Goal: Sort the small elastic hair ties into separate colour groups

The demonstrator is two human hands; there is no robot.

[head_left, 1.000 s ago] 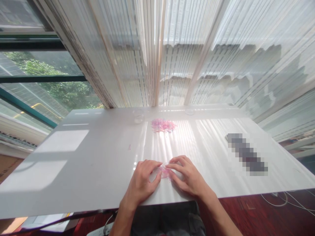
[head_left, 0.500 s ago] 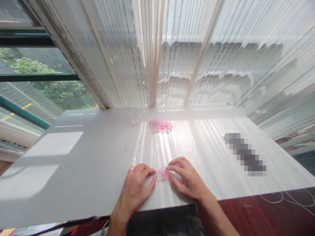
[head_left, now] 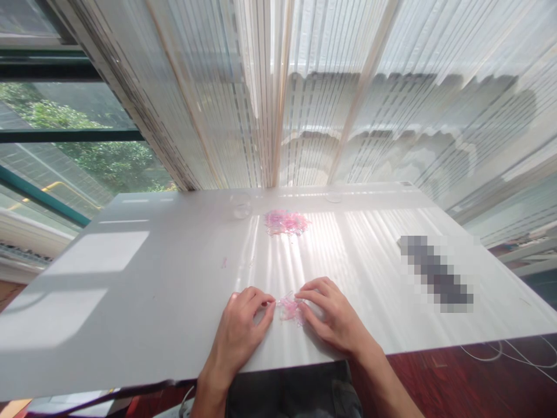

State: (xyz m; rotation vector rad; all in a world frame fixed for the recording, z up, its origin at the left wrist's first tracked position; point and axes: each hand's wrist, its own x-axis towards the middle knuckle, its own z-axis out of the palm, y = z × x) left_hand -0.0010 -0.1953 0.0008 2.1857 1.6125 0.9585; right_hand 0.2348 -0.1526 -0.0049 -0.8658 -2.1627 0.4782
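Observation:
A small heap of thin, wiry pink pieces [head_left: 289, 307] lies on the white table [head_left: 174, 313] between my hands. They look like fine loops or clips, too small to name. At the heap's left edge, the thumb and forefinger of my left hand [head_left: 243, 325] meet in a pinch. A faint thin strand shows at those fingertips, but I cannot make it out. My right hand [head_left: 331, 313] rests along the heap's right side, its fingertips touching the pieces, thumb and forefinger apart. Further back lies a larger pile of similar pink and lilac pieces [head_left: 287, 222].
Behind the pile to the left stands a clear round container [head_left: 242, 207], and a clear disc [head_left: 334, 198] lies back right. One stray pink piece [head_left: 224, 263] is left of centre. A blurred-out dark oblong object [head_left: 437, 270] lies on the right. Pale curtains [head_left: 261, 116] border the far edge.
My left thumb and forefinger have closed from a small gap into a pinch beside the heap. The right hand has barely moved. The view has shifted slightly.

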